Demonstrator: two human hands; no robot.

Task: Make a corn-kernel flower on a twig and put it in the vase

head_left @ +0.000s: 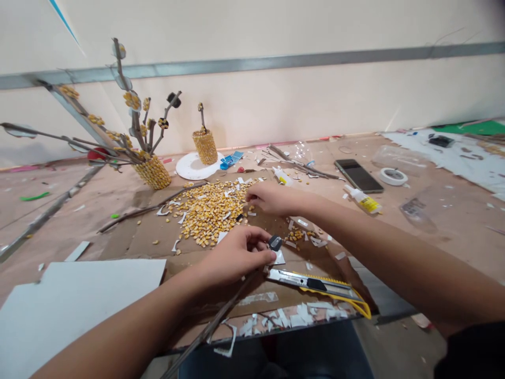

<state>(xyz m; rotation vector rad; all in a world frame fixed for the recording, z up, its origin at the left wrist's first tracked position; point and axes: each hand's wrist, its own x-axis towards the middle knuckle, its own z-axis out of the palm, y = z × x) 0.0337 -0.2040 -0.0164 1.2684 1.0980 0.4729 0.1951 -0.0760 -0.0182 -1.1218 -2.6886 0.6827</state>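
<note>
My left hand (239,255) is closed, with a small black piece (275,242) pinched at its fingertips above the cardboard. From under that hand a bare twig (209,329) runs down past the table edge; whether the fingers grip it too is hidden. My right hand (270,197) has its fingers curled together at the right side of a pile of corn kernels (209,210). What those fingertips hold, if anything, cannot be made out. A yellow utility knife (315,284) lies on the cardboard (134,231) just right of my left hand.
Corn-covered pots with decorated branches stand behind: a large one (153,172) and a small one (205,147) on a white disc (189,167). Rightward lie glue bottles (365,200), a phone (359,175) and a tape roll (393,177). White board (90,300) lies left; paper scraps (295,316) line the front edge.
</note>
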